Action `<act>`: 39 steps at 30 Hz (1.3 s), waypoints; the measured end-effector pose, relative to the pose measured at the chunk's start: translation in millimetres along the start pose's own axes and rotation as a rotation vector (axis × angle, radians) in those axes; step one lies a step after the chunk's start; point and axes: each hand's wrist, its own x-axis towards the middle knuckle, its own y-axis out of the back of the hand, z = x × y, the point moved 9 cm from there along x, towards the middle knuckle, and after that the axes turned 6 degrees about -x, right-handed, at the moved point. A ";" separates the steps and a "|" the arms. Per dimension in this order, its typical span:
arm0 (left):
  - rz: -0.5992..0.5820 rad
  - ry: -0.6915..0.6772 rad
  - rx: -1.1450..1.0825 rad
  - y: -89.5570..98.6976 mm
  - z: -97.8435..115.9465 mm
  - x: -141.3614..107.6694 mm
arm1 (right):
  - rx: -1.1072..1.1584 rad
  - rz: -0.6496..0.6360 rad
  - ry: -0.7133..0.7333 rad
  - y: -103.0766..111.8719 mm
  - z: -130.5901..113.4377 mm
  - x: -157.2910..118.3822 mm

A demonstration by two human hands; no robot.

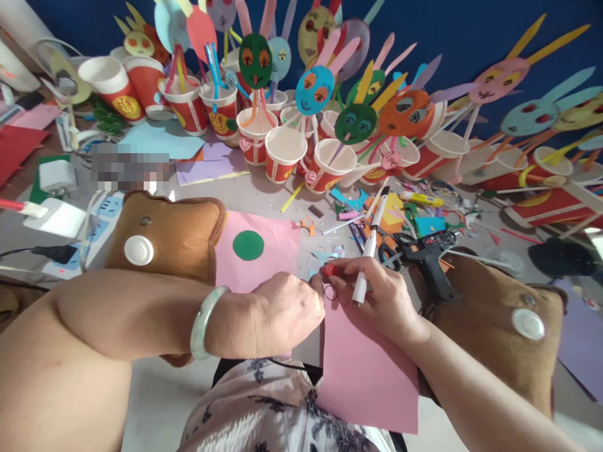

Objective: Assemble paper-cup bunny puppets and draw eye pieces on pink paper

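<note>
My right hand (pixel 384 292) is closed around a white marker (pixel 370 248), its black end pointing away from me. A small red cap-like piece (pixel 328 270) sits at its fingertips, beside two small dark circle outlines on a pink paper sheet (pixel 372 376). This sheet slopes down toward my lap under the right hand. My left hand (pixel 289 314), with a pale green bangle (pixel 207 323) on the wrist, is closed at the sheet's upper left corner; its fingertips are hidden. Beyond it lies another pink sheet (pixel 264 270) with a green paper disc (pixel 248 245) on it.
Red-and-white paper cups (pixel 286 160) with paper rabbit faces on straws line the back. Brown cushions (pixel 172 242) lie left and right (pixel 511 326). A black glue gun (pixel 431 257), scissors (pixel 389 251) and paper scraps lie ahead right. A power strip (pixel 101 229) is at left.
</note>
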 end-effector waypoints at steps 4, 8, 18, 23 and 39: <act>-0.025 -0.015 0.017 0.1 1.6 1.0 | -0.007 0.002 0.024 0.7 -3.1 1.2; -0.046 -0.012 0.037 1.2 1.5 0.7 | -0.006 0.006 0.030 1.6 -2.9 1.9; 0.026 -0.032 0.075 1.4 2.4 -2.4 | -0.013 0.023 0.037 3.0 -5.9 2.8; -0.016 -0.035 0.069 3.0 2.0 -1.3 | -0.021 0.016 0.048 3.3 -6.5 2.6; 0.016 -0.019 0.106 1.9 2.1 -3.2 | -0.018 0.017 0.079 2.7 -6.9 0.7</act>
